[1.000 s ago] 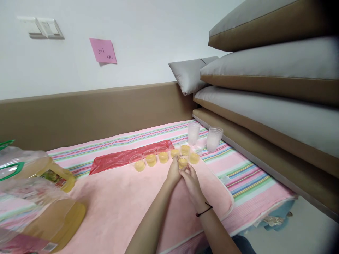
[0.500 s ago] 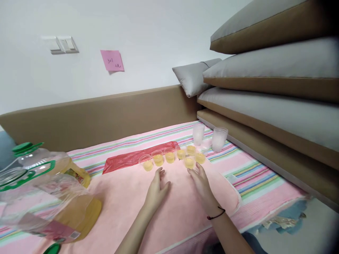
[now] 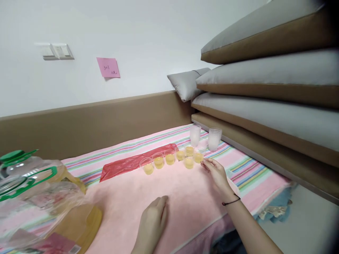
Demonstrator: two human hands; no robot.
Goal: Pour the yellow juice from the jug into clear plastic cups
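Observation:
Several small clear plastic cups with yellow liquid stand near the far edge of a pink mat (image 3: 127,201). Some form a row on the left, including a cup (image 3: 147,167); others cluster at right. My right hand (image 3: 216,176), with a dark string bracelet, has its fingers drawn together at the near right side of the rightmost filled cup (image 3: 198,157). The fingertips appear to pinch its edge. Nearer to me, my left hand (image 3: 152,220) rests low over the mat, fingers curled in, with nothing visible in them.
Two large oil-type jugs, a front jug (image 3: 79,225) and a rear jug (image 3: 50,165), stand at left. Behind the cups lie a red plastic bag (image 3: 127,161) and stacked clear cups (image 3: 214,139). Thick grey-brown cushions (image 3: 265,102) are piled at right.
My left hand has drawn back toward me and its fingers have curled. My right hand has shifted right, to the rightmost filled cup. The view has moved slightly.

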